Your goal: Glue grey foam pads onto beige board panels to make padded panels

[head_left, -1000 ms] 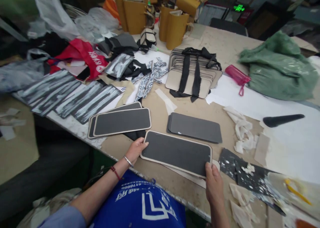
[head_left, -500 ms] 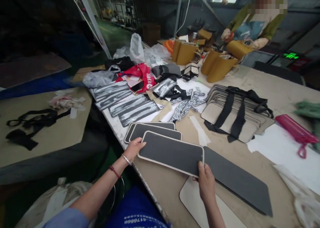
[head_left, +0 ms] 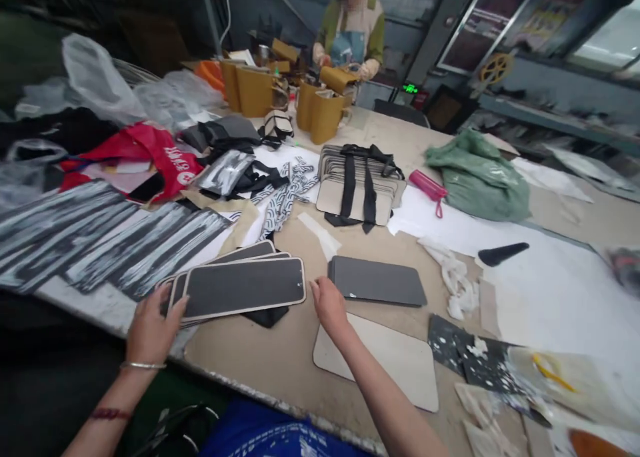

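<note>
My left hand is closed around the left end of a dark panel with a pale edge, its thumb on top. That panel lies over similar edged panels, fanned behind it. My right hand has its fingers curled together, with nothing visible in them, in the gap beside the panel's right end. Just right of it lies a stack of plain dark grey panels. A pale rounded board rests under my right forearm.
Strapped pale boards stand further back, near a pink pouch and green bag. White-smeared dark strips and a red bag are left. Scraps lie right. Across the table a person handles a mustard-coloured piece.
The view has swung right. The edged panel now lies over the other edged panels, still in my left hand. My right hand has let go of its right end.
</note>
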Action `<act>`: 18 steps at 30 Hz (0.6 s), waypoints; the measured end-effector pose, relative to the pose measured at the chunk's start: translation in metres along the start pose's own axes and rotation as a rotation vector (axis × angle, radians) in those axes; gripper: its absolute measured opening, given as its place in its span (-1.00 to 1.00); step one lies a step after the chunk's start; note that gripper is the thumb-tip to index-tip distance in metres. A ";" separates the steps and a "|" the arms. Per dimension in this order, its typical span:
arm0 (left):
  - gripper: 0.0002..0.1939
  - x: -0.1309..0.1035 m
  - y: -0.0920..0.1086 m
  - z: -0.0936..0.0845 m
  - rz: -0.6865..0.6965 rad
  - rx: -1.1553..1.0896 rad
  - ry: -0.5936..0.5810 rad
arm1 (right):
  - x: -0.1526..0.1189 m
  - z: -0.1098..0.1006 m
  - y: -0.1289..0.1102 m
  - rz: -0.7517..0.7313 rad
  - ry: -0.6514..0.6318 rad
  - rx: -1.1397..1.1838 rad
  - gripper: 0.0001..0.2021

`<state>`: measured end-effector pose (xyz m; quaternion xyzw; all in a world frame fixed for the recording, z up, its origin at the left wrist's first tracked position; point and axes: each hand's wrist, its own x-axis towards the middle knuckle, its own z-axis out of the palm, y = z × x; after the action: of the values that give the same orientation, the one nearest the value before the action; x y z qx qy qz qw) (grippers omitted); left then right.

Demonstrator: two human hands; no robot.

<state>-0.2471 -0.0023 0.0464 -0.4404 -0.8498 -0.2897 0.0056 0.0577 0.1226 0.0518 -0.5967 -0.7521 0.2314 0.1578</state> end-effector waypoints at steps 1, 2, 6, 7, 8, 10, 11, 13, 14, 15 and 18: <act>-0.54 -0.008 0.013 0.003 0.043 -0.023 -0.017 | -0.007 -0.002 0.007 -0.003 -0.005 -0.052 -0.75; -0.54 -0.018 0.027 0.007 0.093 -0.046 -0.037 | -0.014 -0.004 0.015 0.003 -0.008 -0.084 -0.73; -0.62 -0.056 0.083 0.033 0.295 -0.163 -0.177 | -0.036 -0.014 0.050 0.065 0.018 -0.067 -0.66; -0.65 -0.064 0.095 0.042 0.338 -0.191 -0.225 | -0.040 -0.017 0.060 0.084 0.031 -0.048 -0.64; -0.68 -0.071 0.105 0.050 0.371 -0.216 -0.266 | -0.044 -0.019 0.070 0.108 0.047 -0.018 -0.62; -0.71 -0.083 0.123 0.065 0.440 -0.270 -0.361 | -0.050 -0.024 0.088 0.161 0.085 0.052 -0.60; -0.72 -0.088 0.132 0.073 0.470 -0.293 -0.398 | -0.053 -0.026 0.095 0.183 0.107 0.075 -0.59; -0.72 -0.094 0.148 0.084 0.518 -0.323 -0.457 | -0.058 -0.031 0.106 0.217 0.137 0.080 -0.59; -0.72 -0.096 0.156 0.089 0.535 -0.328 -0.479 | -0.062 -0.033 0.110 0.237 0.141 0.070 -0.60; -0.72 -0.097 0.163 0.093 0.550 -0.328 -0.502 | -0.065 -0.036 0.113 0.261 0.139 0.063 -0.60; -0.68 -0.101 0.178 0.100 0.620 -0.304 -0.593 | -0.080 -0.047 0.125 0.329 0.166 0.107 -0.63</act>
<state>-0.0265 0.0512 0.0232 -0.7337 -0.5905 -0.2575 -0.2162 0.2038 0.0747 0.0274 -0.7192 -0.6156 0.2438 0.2108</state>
